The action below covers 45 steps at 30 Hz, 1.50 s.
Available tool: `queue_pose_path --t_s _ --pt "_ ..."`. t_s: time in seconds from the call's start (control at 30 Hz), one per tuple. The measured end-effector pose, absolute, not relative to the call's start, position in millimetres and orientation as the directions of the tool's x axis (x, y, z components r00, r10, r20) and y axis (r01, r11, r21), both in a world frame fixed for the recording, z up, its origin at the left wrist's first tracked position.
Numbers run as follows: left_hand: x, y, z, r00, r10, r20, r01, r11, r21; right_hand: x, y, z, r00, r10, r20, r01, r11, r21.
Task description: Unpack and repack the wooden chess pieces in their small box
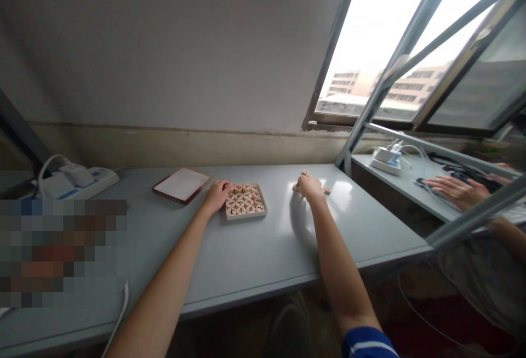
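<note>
Pale wooden round game pieces with black and red characters (245,202) sit in rows inside a shallow light-coloured square box (247,216), which lies flat on the grey tabletop (255,262) between your two hands. Your left hand (216,197) is at the box's left side, its fingers bent against the upper left edge; you cannot tell from here whether they grip it. Your right hand (309,186) is low over the table, well apart from the box, its fingers curled narrow; whether they hold anything is hidden. One loose round wooden piece (327,190) lies just right of that hand. Left of your left hand rests a flat dark-red tray-like lid with a white face (183,185).
</note>
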<state>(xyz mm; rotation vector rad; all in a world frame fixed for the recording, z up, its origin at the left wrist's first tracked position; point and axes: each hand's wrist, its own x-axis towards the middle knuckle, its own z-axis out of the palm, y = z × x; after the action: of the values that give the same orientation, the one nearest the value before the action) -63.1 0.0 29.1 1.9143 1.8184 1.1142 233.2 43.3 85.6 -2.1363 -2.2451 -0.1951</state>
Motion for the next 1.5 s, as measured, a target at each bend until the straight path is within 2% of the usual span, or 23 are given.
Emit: queue_pose_path --t_s 0.1,0.2,0.27,0.37,0.47,1.07,1.23,1.3,1.37,1.43,1.5 --pt "-62.6 -0.9 29.9 -0.079 0.939 0.335 0.725 -0.176 0.666 216.6 41.0 85.7 -0.212 0.953 0.217 0.974 0.223 -0.027" --pt "-62.8 -0.8 28.9 -0.074 0.938 0.339 0.727 -0.182 0.662 194.5 35.6 85.2 -0.398 0.846 0.355 0.871 0.469 -0.142" --pt "-63.3 -0.2 27.6 -0.073 0.936 0.344 0.729 -0.186 0.659 180.1 31.5 82.9 -0.506 0.774 0.381 0.788 0.595 -0.16" --pt "-64.5 0.7 25.8 -0.067 0.936 0.346 0.725 -0.193 0.661 165.0 27.2 77.3 -0.592 0.714 0.373 0.73 0.672 -0.128" --pt "-65.2 1.0 25.1 -0.069 0.935 0.347 0.721 -0.194 0.665 159.5 26.5 71.9 -0.598 0.701 0.387 0.726 0.679 -0.108" --pt "-64.3 1.1 24.2 -0.082 0.935 0.345 0.703 -0.191 0.685 160.3 34.0 59.6 -0.536 0.761 0.364 0.745 0.63 -0.22" --pt "-63.5 -0.3 26.3 -0.087 0.943 0.322 0.698 -0.173 0.695 167.8 36.6 64.5 -0.518 0.775 0.363 0.768 0.608 -0.201" --pt "-64.6 -1.9 29.1 -0.13 0.938 0.32 0.701 -0.142 0.699 178.2 38.5 68.8 -0.43 0.812 0.395 0.843 0.518 -0.146" --pt "-67.5 -4.7 33.5 -0.186 0.918 0.352 0.734 -0.108 0.67 192.5 40.6 72.3 -0.271 0.866 0.42 0.94 0.332 -0.079" --pt "-71.9 -8.4 38.9 -0.201 0.901 0.385 0.787 -0.086 0.611 207.4 42.8 73.7 -0.091 0.924 0.371 0.992 0.117 -0.048" --pt "-76.8 -12.0 43.8 -0.153 0.927 0.342 0.827 -0.069 0.558 219.5 45.3 73.1 0.022 0.964 0.266 0.998 -0.008 -0.056"
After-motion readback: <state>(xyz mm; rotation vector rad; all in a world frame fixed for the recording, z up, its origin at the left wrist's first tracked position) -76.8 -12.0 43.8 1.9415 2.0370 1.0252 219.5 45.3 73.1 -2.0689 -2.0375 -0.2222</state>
